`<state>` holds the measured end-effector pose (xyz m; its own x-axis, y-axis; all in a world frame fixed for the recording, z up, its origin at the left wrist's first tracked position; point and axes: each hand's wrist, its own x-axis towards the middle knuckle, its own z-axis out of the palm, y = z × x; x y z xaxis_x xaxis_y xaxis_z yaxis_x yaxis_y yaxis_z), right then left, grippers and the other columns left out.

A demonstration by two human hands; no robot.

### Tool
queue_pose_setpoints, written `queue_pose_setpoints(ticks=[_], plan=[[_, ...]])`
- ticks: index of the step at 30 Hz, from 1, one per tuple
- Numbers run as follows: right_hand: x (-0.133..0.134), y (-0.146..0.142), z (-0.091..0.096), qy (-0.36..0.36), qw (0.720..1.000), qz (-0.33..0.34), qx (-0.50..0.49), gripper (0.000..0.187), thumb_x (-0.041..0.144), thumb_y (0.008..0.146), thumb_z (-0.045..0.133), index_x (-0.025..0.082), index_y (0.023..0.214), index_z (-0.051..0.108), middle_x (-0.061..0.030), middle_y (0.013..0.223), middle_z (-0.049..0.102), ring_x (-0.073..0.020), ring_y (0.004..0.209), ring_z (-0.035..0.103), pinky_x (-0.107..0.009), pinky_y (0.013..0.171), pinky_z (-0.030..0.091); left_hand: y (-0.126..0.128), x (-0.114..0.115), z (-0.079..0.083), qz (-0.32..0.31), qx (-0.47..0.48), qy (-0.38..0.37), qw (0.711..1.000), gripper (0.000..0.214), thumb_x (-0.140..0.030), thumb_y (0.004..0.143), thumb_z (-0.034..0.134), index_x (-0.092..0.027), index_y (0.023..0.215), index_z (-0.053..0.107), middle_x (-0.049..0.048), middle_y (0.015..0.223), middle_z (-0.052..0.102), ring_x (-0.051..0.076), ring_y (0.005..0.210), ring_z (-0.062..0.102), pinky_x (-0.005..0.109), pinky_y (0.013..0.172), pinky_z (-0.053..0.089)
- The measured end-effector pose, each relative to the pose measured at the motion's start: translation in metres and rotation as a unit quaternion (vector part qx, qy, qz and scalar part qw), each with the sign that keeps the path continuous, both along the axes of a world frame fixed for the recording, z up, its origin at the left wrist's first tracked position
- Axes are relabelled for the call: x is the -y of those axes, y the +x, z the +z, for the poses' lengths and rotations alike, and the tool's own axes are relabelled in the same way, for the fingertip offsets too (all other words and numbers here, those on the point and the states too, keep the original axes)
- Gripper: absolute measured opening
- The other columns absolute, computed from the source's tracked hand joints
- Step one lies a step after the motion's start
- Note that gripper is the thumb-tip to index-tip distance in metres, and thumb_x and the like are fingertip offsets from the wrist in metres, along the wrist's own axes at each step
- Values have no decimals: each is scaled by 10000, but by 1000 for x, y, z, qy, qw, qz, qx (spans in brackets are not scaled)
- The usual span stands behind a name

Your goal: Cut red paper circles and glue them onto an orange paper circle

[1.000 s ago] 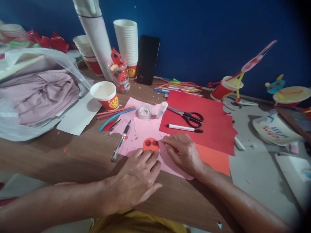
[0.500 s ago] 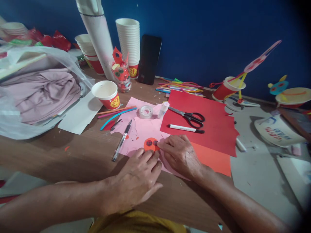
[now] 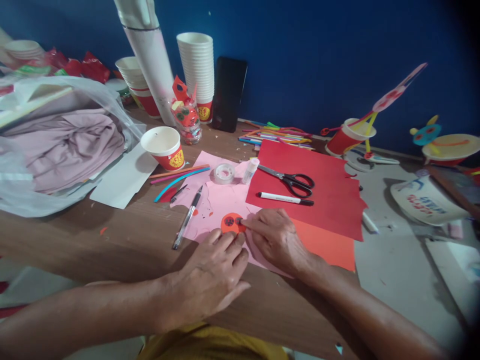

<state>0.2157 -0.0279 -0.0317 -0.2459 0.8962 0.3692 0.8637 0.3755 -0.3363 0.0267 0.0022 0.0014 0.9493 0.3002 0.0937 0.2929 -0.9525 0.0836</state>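
Note:
An orange paper circle point(image 3: 229, 218) with two dark grey round eyes lies on a torn pink sheet point(image 3: 221, 197). Over its lower edge rests my left hand point(image 3: 215, 270), palm down, the fingers laid flat and pressing it. My right hand point(image 3: 275, 237) touches the right-hand eye with its index fingertip. The other fingers of that hand are curled under and its thumb is hidden. Close by on the pink sheet are a clear tape roll point(image 3: 224, 173), a glue stick point(image 3: 250, 170) and a ballpoint pen point(image 3: 188, 216).
Black-handled scissors point(image 3: 298, 184) and a white marker point(image 3: 285, 198) lie on red paper point(image 3: 322, 170). A paper cup point(image 3: 162, 145), a cup stack point(image 3: 195, 65), a leaning phone point(image 3: 229, 95) and a tall white bottle point(image 3: 148, 65) stand behind. A plastic bag point(image 3: 67, 150) occupies the left.
Both hands hold nearly the same place on the orange circle, the right index fingertip still at the eye. The view has shifted slightly.

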Motion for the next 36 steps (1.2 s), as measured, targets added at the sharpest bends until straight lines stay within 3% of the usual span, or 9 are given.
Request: queue_pose_setpoints(ticks=[3, 10, 24, 27, 32, 36], plan=[[0, 4, -2, -22, 999, -11, -34, 265, 78, 818, 443, 178, 972, 634, -27, 687, 573, -167, 693, 516, -310, 674, 328, 0, 0, 1, -1, 0, 2, 1000, 394, -439, 870, 424, -128, 1073, 559, 126, 1155, 579, 262, 1007, 490, 401, 835, 317], [-1, 0, -2, 21, 999, -8, 31, 235, 99, 824, 439, 166, 888, 656, -44, 685, 566, -175, 677, 494, -322, 653, 310, -2, 0, -2, -4, 0, 0, 1000, 401, -442, 872, 418, -127, 1076, 561, 124, 1138, 589, 268, 1022, 482, 413, 846, 319], [-1, -6, 3, -7, 996, -4, 94, 163, 176, 813, 464, 172, 843, 624, -52, 710, 557, -193, 694, 465, -338, 641, 273, 0, 2, -1, 1, 2, 9, 1000, 393, -431, 862, 445, -118, 1072, 558, 127, 1105, 600, 260, 994, 494, 407, 860, 316], [-1, -4, 1, 0, 999, -14, 46, 189, 147, 816, 454, 172, 856, 637, -46, 686, 561, -188, 681, 483, -330, 643, 296, 1, 2, -2, 5, 13, 9, 1000, 368, -420, 855, 462, -122, 1043, 569, 124, 1097, 606, 258, 981, 502, 407, 859, 315], [1, 5, -2, -48, 989, -53, -130, 249, 110, 821, 464, 171, 1006, 620, -47, 786, 628, -178, 733, 547, -310, 716, 393, 1, -1, -3, 6, 26, -8, 1000, 322, -391, 863, 464, -140, 1037, 567, 117, 1156, 580, 242, 988, 508, 407, 881, 310], [1, 7, 2, -64, 983, -77, -154, 211, 126, 817, 488, 193, 943, 643, -41, 804, 648, -184, 737, 566, -315, 713, 415, 1, -5, 0, 4, 50, -40, 998, 231, -304, 875, 463, -166, 1022, 574, 83, 1059, 611, 215, 943, 533, 381, 841, 354]])
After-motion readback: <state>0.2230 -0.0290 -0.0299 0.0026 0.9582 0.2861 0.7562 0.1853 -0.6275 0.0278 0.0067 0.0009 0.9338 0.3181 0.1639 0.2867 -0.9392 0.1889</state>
